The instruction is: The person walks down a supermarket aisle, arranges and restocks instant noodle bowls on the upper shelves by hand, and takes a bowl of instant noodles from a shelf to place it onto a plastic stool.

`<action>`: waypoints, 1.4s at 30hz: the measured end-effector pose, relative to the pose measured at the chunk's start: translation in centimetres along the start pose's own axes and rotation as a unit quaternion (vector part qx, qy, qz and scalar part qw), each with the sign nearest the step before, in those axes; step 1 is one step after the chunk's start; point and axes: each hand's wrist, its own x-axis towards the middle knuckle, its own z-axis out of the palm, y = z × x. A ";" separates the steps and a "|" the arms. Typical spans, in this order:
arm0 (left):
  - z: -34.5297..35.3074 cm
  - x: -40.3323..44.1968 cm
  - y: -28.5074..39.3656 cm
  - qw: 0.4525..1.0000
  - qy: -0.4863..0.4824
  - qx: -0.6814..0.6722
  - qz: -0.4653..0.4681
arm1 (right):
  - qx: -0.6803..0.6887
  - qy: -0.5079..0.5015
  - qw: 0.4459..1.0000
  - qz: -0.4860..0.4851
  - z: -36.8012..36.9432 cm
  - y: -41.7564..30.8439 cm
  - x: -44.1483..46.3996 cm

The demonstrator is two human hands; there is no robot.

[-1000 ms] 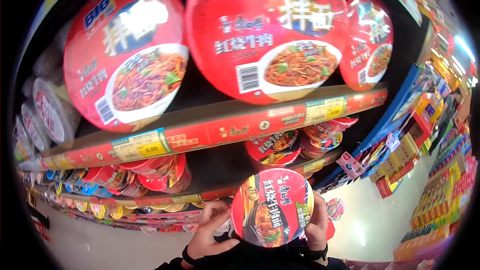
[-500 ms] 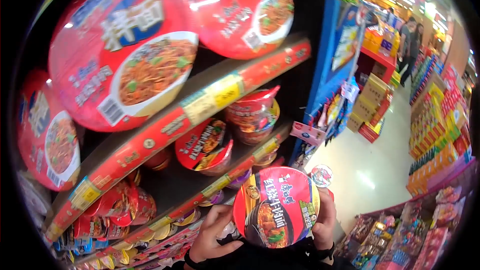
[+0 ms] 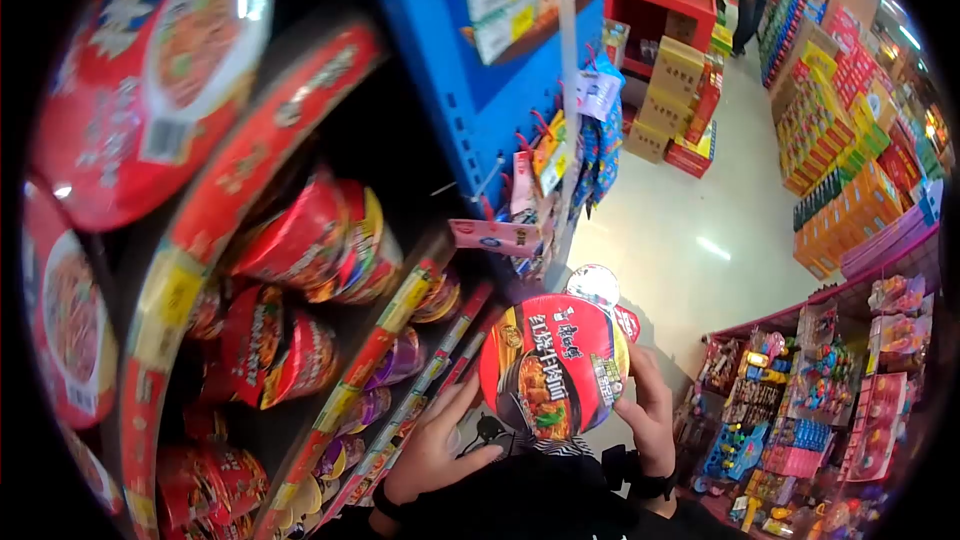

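A red lidded instant noodle bowl (image 3: pixel 550 370) is held in front of my body, its printed lid facing up toward me. My right hand (image 3: pixel 650 415) grips its right side, with the thumb near the rim and the other fingers partly hidden. On the left side, my left hand (image 3: pixel 435 455) reaches its fingers against the bowl's edge. The left thumb stands apart below the rim, and the fingertips are partly hidden. Dark sleeves and a black wristband show at my wrists.
Shelves to the left carry red noodle bowls (image 3: pixel 300 240) behind a red price rail (image 3: pixel 250 160). A blue rack end (image 3: pixel 430 70) with hanging packets stands ahead. Cartons (image 3: pixel 665 90) are stacked beside the aisle floor (image 3: pixel 690 230). Small goods hang on a display (image 3: pixel 800 400) at right; people stand far off.
My view has turned right and down, so the shelves slide left and more aisle shows. The noodle bowl stays between my hands, slightly higher in view.
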 end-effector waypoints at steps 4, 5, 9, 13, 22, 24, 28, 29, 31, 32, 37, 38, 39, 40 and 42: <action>2.7 5.4 -4.2 0.994 -0.039 -0.093 -0.048 | -0.039 0.014 0.998 0.048 -2.4 3.4 1.6; 3.4 6.7 -4.8 0.989 -0.045 -0.120 -0.071 | -0.046 0.022 0.997 0.062 -3.0 4.4 1.9; 6.3 11.7 -9.1 0.982 -0.077 -0.140 -0.098 | -0.020 0.039 0.986 0.161 -5.3 9.1 3.4; 9.2 16.5 -12.9 0.936 -0.108 -0.273 -0.193 | 0.034 0.084 0.961 0.263 -7.1 14.9 4.8; 14.3 26.1 -18.8 0.919 -0.044 -0.313 -0.235 | 0.061 0.107 0.942 0.312 -9.7 23.5 11.0; 14.8 27.7 -19.3 0.928 -0.036 -0.301 -0.214 | 0.086 0.111 0.938 0.317 -9.9 24.0 12.1; 15.3 29.7 -19.9 0.918 -0.040 -0.272 -0.285 | 0.109 0.119 0.926 0.341 -10.2 25.9 13.2; 15.4 29.9 -20.3 0.917 -0.046 -0.269 -0.289 | 0.109 0.123 0.924 0.345 -10.2 26.2 13.3; 15.7 30.4 -20.7 0.916 -0.059 -0.265 -0.294 | 0.096 0.134 0.923 0.346 -10.0 26.4 13.5; 15.8 30.5 -20.5 0.917 -0.060 -0.264 -0.292 | 0.089 0.139 0.923 0.346 -10.0 26.5 13.5; 15.7 30.2 -20.0 0.923 -0.069 -0.262 -0.273 | 0.072 0.116 0.926 0.352 -10.5 26.4 13.6; 15.7 29.9 -19.4 0.926 -0.043 -0.239 -0.291 | 0.062 0.120 0.926 0.352 -10.4 26.1 13.6; 15.6 29.5 -19.1 0.930 -0.029 -0.237 -0.278 | 0.038 0.130 0.927 0.351 -10.5 25.7 13.6; 15.4 29.2 -18.6 0.935 -0.013 -0.236 -0.264 | 0.014 0.140 0.927 0.348 -10.5 25.2 13.6; 14.7 28.2 -17.1 0.945 0.009 -0.226 -0.236 | -0.001 0.155 0.934 0.323 -10.7 24.7 13.5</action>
